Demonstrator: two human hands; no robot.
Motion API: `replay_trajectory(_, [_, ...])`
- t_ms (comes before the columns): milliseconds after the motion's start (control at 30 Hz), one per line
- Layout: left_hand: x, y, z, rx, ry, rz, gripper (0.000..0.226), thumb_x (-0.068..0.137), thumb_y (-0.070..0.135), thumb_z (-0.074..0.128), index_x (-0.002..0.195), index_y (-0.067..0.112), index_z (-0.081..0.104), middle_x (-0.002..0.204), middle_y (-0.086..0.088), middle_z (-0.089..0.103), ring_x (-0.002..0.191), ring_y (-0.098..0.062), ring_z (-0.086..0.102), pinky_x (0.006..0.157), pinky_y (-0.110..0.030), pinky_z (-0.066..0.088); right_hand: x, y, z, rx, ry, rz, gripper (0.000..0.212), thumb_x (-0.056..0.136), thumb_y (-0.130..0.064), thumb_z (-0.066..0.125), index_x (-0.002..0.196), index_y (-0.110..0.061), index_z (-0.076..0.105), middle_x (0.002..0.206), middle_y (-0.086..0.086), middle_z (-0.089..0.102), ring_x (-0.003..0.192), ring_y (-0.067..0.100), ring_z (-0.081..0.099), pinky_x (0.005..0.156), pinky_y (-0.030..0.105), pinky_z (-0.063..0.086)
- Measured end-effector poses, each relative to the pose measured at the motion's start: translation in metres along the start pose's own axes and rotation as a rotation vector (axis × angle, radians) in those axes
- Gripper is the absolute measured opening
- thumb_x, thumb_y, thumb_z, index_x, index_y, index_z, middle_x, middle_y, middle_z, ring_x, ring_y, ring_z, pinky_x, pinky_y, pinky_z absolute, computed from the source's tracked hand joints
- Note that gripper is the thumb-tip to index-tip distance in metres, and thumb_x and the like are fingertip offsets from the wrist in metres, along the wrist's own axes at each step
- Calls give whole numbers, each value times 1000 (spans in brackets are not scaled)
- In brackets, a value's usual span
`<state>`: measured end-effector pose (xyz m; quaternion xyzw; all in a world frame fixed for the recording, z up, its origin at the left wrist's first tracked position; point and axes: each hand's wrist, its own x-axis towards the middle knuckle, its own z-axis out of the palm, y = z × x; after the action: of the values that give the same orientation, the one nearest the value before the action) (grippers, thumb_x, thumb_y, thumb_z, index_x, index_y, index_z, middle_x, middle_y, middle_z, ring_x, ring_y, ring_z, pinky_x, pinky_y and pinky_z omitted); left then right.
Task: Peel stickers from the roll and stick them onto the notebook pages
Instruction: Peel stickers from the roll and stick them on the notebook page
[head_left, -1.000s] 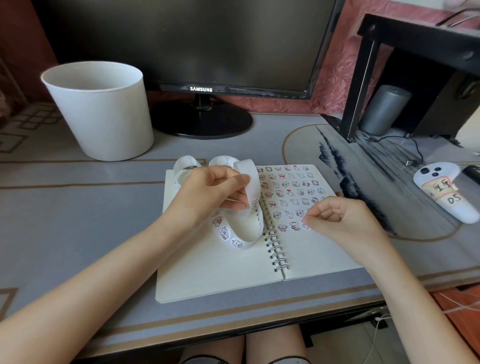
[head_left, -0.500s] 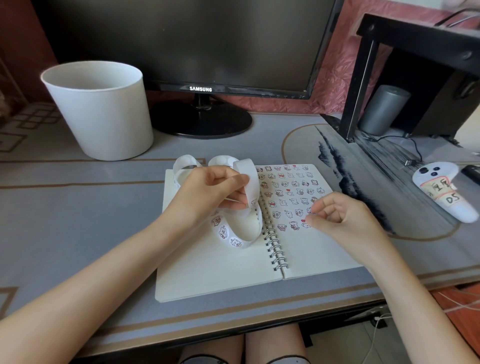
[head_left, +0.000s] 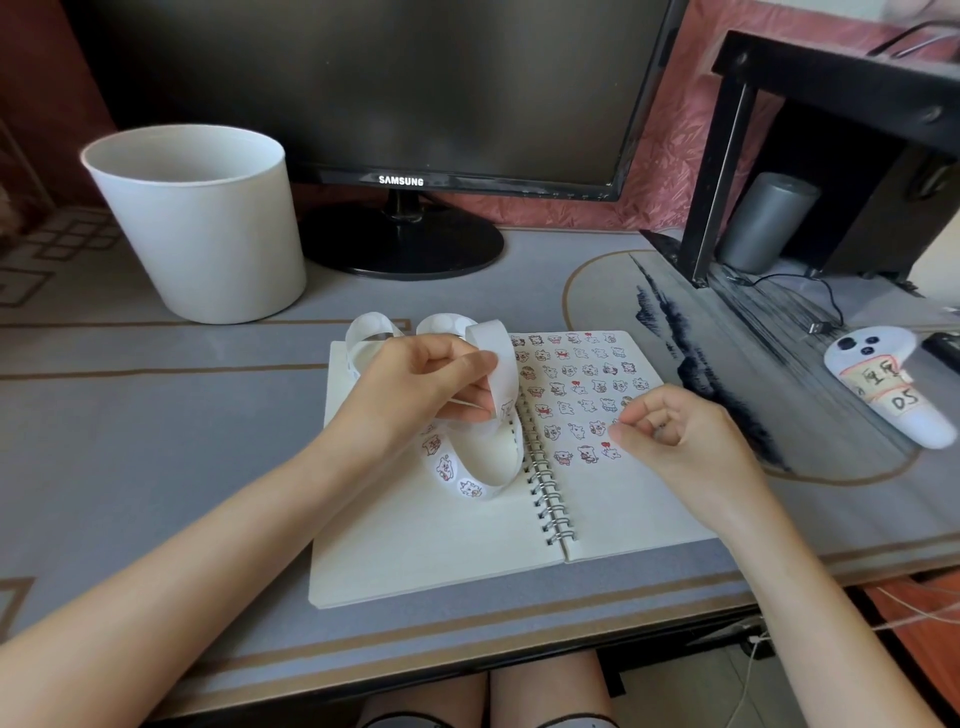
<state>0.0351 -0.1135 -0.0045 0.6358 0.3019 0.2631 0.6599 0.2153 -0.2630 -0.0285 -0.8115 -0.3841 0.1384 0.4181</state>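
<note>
Centre frame: left hand (head_left: 415, 384) pinches the sticker strip (head_left: 493, 364) above the open notebook (head_left: 441, 545). Right hand (head_left: 675, 441) hovers loosely curled over the stickered page, possibly empty.

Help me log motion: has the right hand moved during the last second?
Yes. The right hand has lifted off the lower sticker rows and moved up the notebook's right page, slightly toward the spiral binding.
</note>
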Motion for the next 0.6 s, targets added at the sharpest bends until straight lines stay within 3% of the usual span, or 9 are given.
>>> replay_trajectory(233, [-1,1,0,-8,2,5,18,90,11,60,82,-4,64,70,-10,66,60,-11,66,59,-19,55,-2,-1,-8,62,-133,22,21,71,-15,80,83,-20,64,73,-3,58,52,-1,45,63,23,40])
replay_trajectory(400, [-2,2,0,-13,-1,17,17,90,10,60,77,0,63,63,-4,64,57,-10,65,58,-18,54,0,1,-13,53,-188,17,19,77,-5,74,85,-19,63,77,0,58,61,7,50,68,22,42])
replay_trajectory(600, [-1,2,0,-33,-7,28,17,90,10,60,82,-4,64,68,-9,65,59,-11,66,57,-18,54,4,-8,-11,117,-122,7,9,85,-11,67,84,-19,64,80,1,63,56,4,49,56,15,42])
